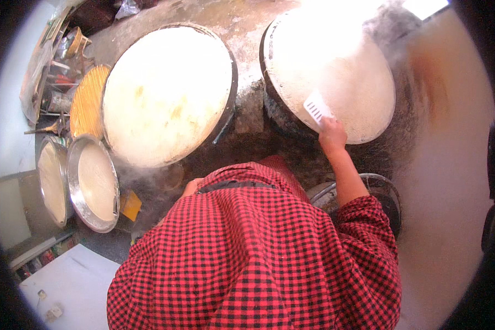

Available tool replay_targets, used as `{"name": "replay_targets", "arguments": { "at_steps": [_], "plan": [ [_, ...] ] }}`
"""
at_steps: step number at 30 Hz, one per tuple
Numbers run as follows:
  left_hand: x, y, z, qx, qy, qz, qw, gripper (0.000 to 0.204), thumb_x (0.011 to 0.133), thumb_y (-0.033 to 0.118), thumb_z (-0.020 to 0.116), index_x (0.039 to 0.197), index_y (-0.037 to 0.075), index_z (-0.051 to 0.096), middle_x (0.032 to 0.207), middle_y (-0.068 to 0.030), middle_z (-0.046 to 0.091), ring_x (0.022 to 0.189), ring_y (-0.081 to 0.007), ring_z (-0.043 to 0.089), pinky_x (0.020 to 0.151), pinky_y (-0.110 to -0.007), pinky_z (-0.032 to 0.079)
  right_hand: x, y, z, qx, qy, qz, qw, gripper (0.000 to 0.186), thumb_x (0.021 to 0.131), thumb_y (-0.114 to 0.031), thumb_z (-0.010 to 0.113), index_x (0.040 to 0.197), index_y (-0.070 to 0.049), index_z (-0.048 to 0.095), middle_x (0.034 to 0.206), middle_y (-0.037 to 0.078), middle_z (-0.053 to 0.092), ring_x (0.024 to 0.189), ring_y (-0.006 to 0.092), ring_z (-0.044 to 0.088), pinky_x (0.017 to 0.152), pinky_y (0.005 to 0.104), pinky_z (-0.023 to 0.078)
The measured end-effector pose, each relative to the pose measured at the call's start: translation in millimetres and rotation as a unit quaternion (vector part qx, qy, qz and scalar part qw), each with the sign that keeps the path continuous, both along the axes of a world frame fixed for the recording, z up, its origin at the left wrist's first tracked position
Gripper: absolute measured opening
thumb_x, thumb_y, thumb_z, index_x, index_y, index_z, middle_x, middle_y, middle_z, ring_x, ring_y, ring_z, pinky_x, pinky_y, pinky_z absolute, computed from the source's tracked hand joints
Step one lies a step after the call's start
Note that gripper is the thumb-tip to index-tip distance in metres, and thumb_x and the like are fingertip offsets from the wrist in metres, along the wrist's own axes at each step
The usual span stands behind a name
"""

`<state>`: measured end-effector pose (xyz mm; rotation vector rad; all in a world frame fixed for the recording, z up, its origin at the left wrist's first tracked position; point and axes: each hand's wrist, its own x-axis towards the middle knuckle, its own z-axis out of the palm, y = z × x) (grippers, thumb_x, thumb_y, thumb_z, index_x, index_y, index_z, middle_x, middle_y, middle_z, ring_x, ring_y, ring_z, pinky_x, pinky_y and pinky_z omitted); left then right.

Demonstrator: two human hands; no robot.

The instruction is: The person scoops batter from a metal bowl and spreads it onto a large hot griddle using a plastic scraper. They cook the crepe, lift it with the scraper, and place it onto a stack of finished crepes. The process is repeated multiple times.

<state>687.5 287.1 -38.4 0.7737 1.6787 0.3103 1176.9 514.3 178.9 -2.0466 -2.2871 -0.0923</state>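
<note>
A person in a red-and-black checked garment (247,258) stands facing two big round vats, steam drifting in the room. The right hand (333,135) reaches forward, bare forearm out of its sleeve, with fingers clamped on a white slotted spatula (317,105). Its handle end is hidden in the grip; the slotted blade points forward and a little left.

The spatula is above the near-left edge of the right vat (281,113), whose pale, frothy-looking surface (363,91) spreads nearly to the rim. Whether the blade touches that surface I cannot tell. The far side is washed out by glare.

The left hand (190,187) shows only as a sliver at the left of the waist, beside a dark band (234,186) there; the garment covers the rest, so I cannot tell whether its fingers are apart or together.

The left vat (233,88) stands well apart from the spatula, its top pale with yellowish patches. Against its left side, a round ribbed yellow panel (88,102). Nearer the person, two metal basins side by side, the inner one (84,208) and the outer one (64,220), both holding something pale (smooth, like batter from here). Just beside them, a small yellow object (131,205), its kind unclear.
</note>
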Motion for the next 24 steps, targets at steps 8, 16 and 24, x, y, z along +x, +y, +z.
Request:
{"name": "replay_targets", "arguments": {
  "at_steps": [8, 16, 24],
  "plan": [
    [-32.6, -34.9, 2.2, 0.088, 0.119, -0.184, 0.972, 0.039, 0.080, 0.022, 0.053, 0.113, 0.000, 0.055, 0.103, -0.0139, 0.062, 0.091, -0.0203, 0.061, 0.077, -0.031, 0.047, -55.4, -19.5, 4.4, -0.022, 0.021, 0.029, 0.999, 0.016, 0.076, -0.014, 0.059, 0.091, -0.008, 0.060, 0.075, 0.009, 0.062, 0.069, 0.0268, 0.059, 0.061, 0.0363, 0.047],
    [-16.7, -33.6, 67.0, 0.006, 0.034, 0.006, 0.999, 0.044, 0.080, 0.014, 0.052, 0.120, -0.004, 0.047, 0.102, -0.0130, 0.061, 0.078, -0.0175, 0.060, 0.070, -0.030, 0.048, -88.8, 47.5, 50.6, -0.131, 0.720, -0.195, 0.653, 0.027, 0.083, -0.023, 0.058, 0.102, -0.005, 0.059, 0.085, 0.005, 0.064, 0.070, 0.0113, 0.055, 0.059, 0.0238, 0.042],
    [-10.9, -50.6, 64.1, 0.050, 0.050, 0.041, 0.997, 0.013, 0.078, 0.012, 0.048, 0.082, 0.001, 0.054, 0.069, -0.0057, 0.054, 0.059, -0.0145, 0.050, 0.054, -0.031, 0.041, -78.4, 90.0, 64.3, -0.165, 0.704, -0.156, 0.673, 0.023, 0.083, -0.020, 0.059, 0.102, -0.006, 0.059, 0.090, 0.007, 0.065, 0.070, 0.0103, 0.055, 0.060, 0.0225, 0.042]
  ]
}}
